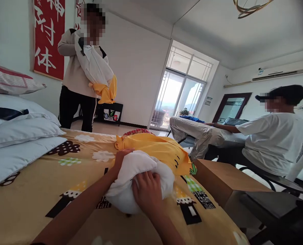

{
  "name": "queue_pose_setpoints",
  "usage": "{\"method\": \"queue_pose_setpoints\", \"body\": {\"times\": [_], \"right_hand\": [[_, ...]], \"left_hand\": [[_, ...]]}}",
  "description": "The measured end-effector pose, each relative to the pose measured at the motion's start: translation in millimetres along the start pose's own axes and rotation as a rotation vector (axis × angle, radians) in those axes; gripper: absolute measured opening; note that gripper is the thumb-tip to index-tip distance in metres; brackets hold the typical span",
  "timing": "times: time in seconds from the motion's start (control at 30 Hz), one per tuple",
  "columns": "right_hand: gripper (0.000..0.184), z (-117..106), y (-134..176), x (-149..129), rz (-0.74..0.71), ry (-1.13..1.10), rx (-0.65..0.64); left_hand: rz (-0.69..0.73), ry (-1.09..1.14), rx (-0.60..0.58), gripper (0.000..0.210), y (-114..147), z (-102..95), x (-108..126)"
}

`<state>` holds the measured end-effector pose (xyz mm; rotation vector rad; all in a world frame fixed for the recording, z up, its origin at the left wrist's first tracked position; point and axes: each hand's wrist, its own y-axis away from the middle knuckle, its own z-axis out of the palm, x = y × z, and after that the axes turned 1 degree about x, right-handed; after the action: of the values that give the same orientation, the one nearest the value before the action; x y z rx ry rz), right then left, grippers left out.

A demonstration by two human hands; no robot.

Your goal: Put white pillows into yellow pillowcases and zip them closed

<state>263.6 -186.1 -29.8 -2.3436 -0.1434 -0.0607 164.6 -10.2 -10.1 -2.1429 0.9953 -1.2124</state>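
Observation:
A white pillow (141, 162), bunched and folded over, lies on the bed in front of me. My left hand (124, 158) grips its far left side, with most of the fingers hidden behind the pillow. My right hand (148, 189) presses into the near fold, its fingers curled on the white fabric. Just beyond the pillow is a yellow pillowcase (153, 144) with a small printed face and a green leaf-like patch at its right corner. Whether any of the pillow is inside this case cannot be made out.
White pillows (20, 132) are stacked at the left on a patterned bedsheet (72, 224). A cardboard box (225, 173) stands off the right edge. One person (72, 75) stands across the bed holding white and yellow fabric; another person (271, 139) sits at a plastic-covered table (187, 127).

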Motion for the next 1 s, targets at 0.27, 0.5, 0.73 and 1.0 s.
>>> {"method": "queue_pose_setpoints", "body": {"times": [0.27, 0.5, 0.73, 1.0], "right_hand": [[0.031, 47.3, -58.0, -6.1, 0.094, 0.098, -0.198], [0.037, 86.2, -125.0, -12.2, 0.022, 0.062, -0.198], [0.032, 87.0, -96.0, -17.0, -0.086, -0.062, -0.031], [0.048, 104.4, 7.8, -35.4, -0.314, -0.028, 0.276]], "left_hand": [[-0.121, -0.025, 0.163, 0.018, -4.9, -10.5, -14.2], [-0.128, -0.129, 0.176, 0.010, 12.9, -25.3, -14.2], [-0.201, -0.522, 0.117, 0.012, 45.1, -29.5, -42.1], [-0.230, -0.476, 0.128, 0.020, 41.7, -31.1, -41.2]]}}
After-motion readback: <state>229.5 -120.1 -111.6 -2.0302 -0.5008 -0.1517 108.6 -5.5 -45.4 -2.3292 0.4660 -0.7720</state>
